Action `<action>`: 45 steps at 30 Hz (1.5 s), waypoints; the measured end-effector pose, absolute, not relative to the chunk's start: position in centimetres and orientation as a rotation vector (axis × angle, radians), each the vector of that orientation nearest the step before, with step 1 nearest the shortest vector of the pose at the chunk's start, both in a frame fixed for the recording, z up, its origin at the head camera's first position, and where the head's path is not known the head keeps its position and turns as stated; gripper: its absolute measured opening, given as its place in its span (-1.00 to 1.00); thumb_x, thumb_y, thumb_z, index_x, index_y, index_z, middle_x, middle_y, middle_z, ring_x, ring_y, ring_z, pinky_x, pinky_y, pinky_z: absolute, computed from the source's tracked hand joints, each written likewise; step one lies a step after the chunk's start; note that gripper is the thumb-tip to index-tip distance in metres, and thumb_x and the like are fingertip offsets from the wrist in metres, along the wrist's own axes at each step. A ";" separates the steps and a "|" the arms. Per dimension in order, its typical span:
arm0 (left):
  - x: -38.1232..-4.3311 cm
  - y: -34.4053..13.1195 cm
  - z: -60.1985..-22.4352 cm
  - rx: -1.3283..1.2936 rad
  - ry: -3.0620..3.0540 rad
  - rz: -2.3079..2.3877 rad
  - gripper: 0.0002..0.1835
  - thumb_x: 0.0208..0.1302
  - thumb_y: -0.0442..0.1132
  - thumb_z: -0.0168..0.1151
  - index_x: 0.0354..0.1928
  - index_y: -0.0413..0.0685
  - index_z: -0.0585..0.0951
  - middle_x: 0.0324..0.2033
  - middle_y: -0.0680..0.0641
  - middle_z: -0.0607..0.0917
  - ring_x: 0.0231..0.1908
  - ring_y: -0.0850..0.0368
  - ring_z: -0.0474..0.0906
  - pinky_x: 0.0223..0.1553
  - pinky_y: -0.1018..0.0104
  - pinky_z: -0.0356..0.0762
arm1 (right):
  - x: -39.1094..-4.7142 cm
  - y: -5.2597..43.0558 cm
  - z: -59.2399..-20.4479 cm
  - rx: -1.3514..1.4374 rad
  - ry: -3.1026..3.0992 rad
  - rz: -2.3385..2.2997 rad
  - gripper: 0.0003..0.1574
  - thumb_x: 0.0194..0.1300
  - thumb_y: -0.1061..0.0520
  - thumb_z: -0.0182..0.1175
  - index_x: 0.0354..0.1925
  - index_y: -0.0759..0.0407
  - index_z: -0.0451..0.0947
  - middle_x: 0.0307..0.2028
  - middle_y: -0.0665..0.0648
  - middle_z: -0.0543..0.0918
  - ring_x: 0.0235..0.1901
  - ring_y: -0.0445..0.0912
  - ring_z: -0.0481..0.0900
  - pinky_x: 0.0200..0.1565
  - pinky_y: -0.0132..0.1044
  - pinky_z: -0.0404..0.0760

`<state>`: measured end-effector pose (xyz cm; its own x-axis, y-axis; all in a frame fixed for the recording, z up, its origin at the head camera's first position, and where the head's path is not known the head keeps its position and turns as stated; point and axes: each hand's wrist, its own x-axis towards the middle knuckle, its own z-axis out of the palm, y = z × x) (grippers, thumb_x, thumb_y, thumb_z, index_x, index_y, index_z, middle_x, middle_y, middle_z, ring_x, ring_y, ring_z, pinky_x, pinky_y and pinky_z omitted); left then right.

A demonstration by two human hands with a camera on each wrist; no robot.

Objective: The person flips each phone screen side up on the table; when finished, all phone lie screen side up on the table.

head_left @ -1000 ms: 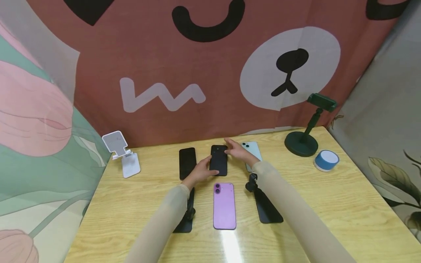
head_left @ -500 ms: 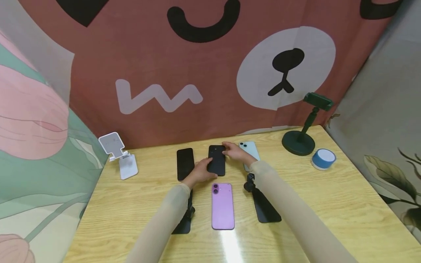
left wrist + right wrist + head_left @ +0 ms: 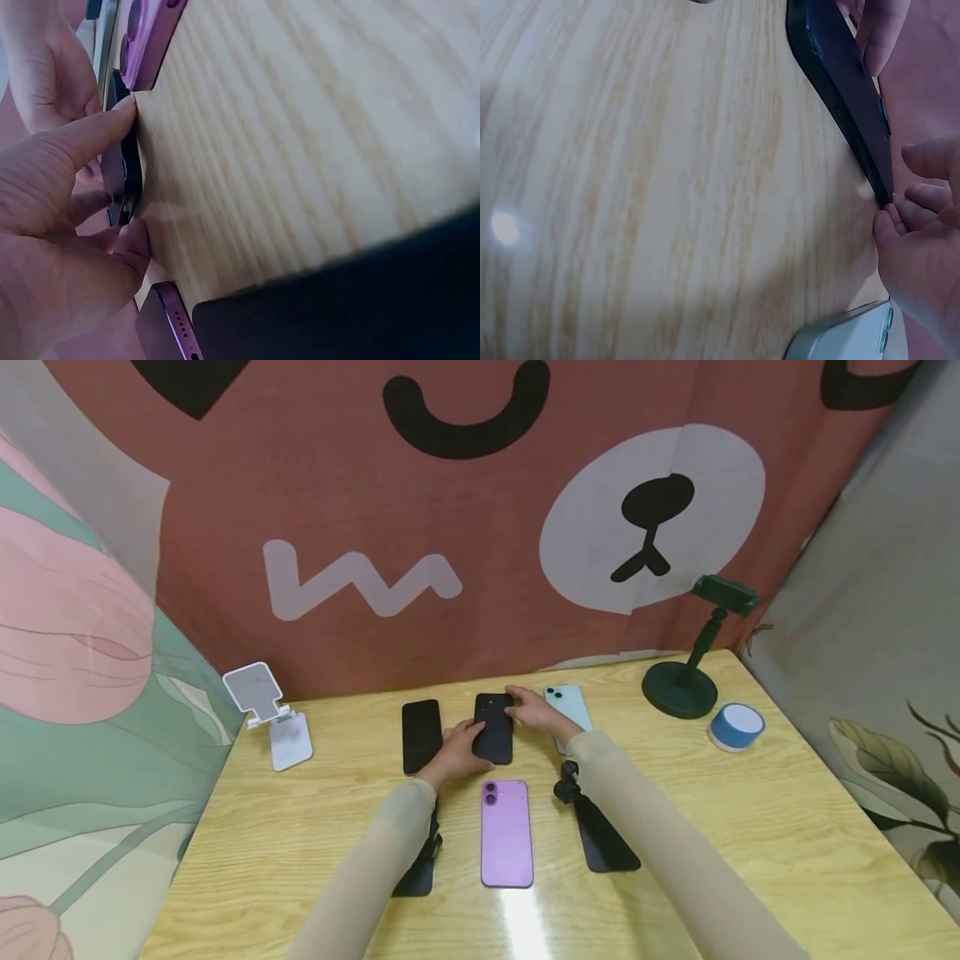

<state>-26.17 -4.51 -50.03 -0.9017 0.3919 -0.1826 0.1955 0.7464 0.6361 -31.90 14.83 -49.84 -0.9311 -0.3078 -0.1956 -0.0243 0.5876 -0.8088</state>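
A black phone (image 3: 492, 729) lies camera side up at the back middle of the table. My left hand (image 3: 459, 753) holds it at its lower left, thumb at the near edge and fingers along the left side. In the left wrist view, the thumb (image 3: 105, 131) and fingers lie on the phone's edges. My right hand (image 3: 536, 708) touches its upper right corner with the fingertips; in the right wrist view the thumb (image 3: 924, 160) stands apart from it. A dark phone (image 3: 422, 735) lies to the left, a pale blue phone (image 3: 572, 703) to the right, partly under my right wrist.
A purple phone (image 3: 507, 843) lies nearer, between two dark phones (image 3: 417, 881) (image 3: 606, 839) partly covered by my forearms. A white stand (image 3: 288, 742) is at left. A green stand (image 3: 681, 690) and a blue-and-white round object (image 3: 737, 727) are at right. A printed cloth (image 3: 337, 652) hangs behind.
My right fingertips have come down to the black phone's top corner. The left thumb has moved from over its lower edge to just beside it. The view has shifted slightly.
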 end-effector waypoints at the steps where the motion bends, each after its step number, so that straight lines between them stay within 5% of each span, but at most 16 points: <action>1: -26.1 -4.5 -50.1 0.458 2.643 0.911 -0.10 0.03 -0.16 0.46 0.40 -0.15 0.22 0.38 -0.25 0.15 0.26 -0.21 0.08 0.24 -0.01 0.20 | -31.8 14.8 -49.8 -0.264 2.504 -1.274 -0.30 0.43 0.20 -0.05 0.43 0.33 0.00 0.39 0.35 0.11 0.34 0.21 0.13 0.27 0.04 0.22; 17: -25.8 -4.6 -50.1 0.541 2.678 0.800 -0.07 0.14 -0.08 0.37 0.45 -0.13 0.09 0.40 -0.21 0.15 0.28 -0.12 0.09 0.27 0.07 0.18 | -31.8 14.6 -50.2 -0.212 2.491 -1.333 -0.28 0.45 -0.01 -0.02 0.41 0.29 0.08 0.38 0.32 0.14 0.34 0.19 0.13 0.28 0.06 0.19; 29: -25.8 -4.9 -50.2 0.650 2.681 0.775 -0.11 0.19 -0.07 0.32 0.47 -0.04 0.07 0.35 -0.25 0.22 0.31 -0.13 0.12 0.27 0.06 0.20 | -32.3 14.6 -50.3 -0.170 2.533 -1.339 -0.42 0.37 0.30 0.01 0.33 0.29 0.24 0.34 0.34 0.16 0.31 0.19 0.16 0.24 0.04 0.26; 39: -26.0 -5.3 -50.1 0.635 2.570 1.089 -0.08 0.17 -0.14 0.35 0.46 -0.16 0.04 0.38 -0.22 0.19 0.38 -0.09 0.07 0.33 0.07 0.09 | -32.3 14.8 -50.5 -0.096 2.498 -1.443 -0.42 0.36 0.34 -0.03 0.33 0.31 0.25 0.36 0.33 0.13 0.30 0.21 0.17 0.06 -0.02 0.39; 42: -26.1 -5.3 -50.0 0.588 2.481 1.240 -0.07 0.17 -0.22 0.35 0.46 -0.17 0.02 0.41 -0.23 0.12 0.37 -0.09 0.08 0.30 0.12 0.16 | -32.3 14.8 -50.5 -0.050 2.480 -1.494 -0.42 0.36 0.33 -0.03 0.34 0.29 0.25 0.38 0.31 0.12 0.30 0.20 0.18 -0.07 -0.10 0.39; 45: -26.0 -5.3 -49.9 0.506 2.398 1.321 -0.07 0.17 -0.25 0.34 0.47 -0.11 0.00 0.34 -0.28 0.25 0.12 -0.14 0.45 0.03 0.14 0.49 | -32.2 14.6 -50.2 -0.020 2.482 -1.539 -0.41 0.35 0.35 -0.02 0.34 0.27 0.26 0.37 0.30 0.13 0.28 0.20 0.23 -0.06 -0.12 0.42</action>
